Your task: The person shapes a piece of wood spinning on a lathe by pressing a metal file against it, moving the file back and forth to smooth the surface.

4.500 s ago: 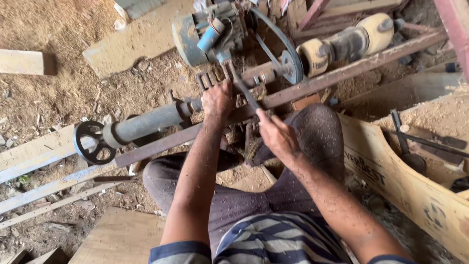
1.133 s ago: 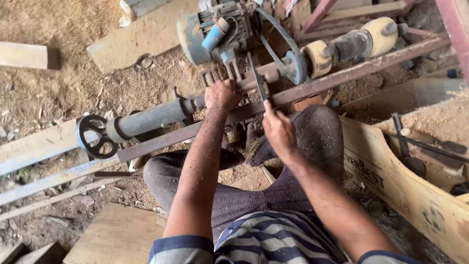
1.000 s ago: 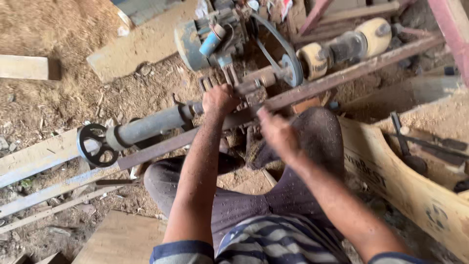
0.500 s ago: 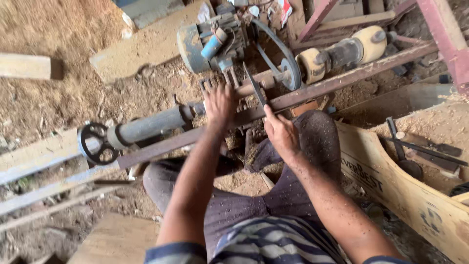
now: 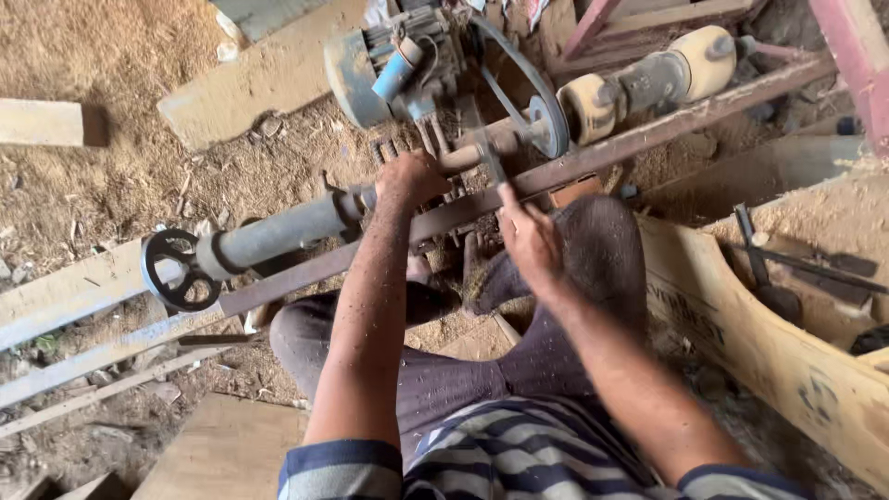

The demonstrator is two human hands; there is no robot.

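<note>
I sit on the ground at a low wood lathe, knees under its rusty rail (image 5: 648, 139). My left hand (image 5: 412, 178) is closed in a fist on the rail, just right of the grey tailstock tube (image 5: 278, 231) with its black handwheel (image 5: 176, 270). My right hand (image 5: 530, 239) grips the lower end of a dark metal tool (image 5: 488, 162) that points up toward the spindle, index finger stretched along it. Behind the hands sit the blue-grey motor (image 5: 366, 69) and the belt pulley (image 5: 548, 122). What my left hand's fingers wrap is hidden.
Sawdust covers the ground. Wooden planks (image 5: 56, 296) lie at the left and a board (image 5: 259, 79) behind the motor. At the right stands a curved wooden box wall (image 5: 769, 343) with dark hand tools (image 5: 764, 278) inside. A red frame post (image 5: 857, 60) rises at the far right.
My right hand has shifted the tool a little back and forth near the spindle and now sits slightly higher. My left hand has stayed on the rail.
</note>
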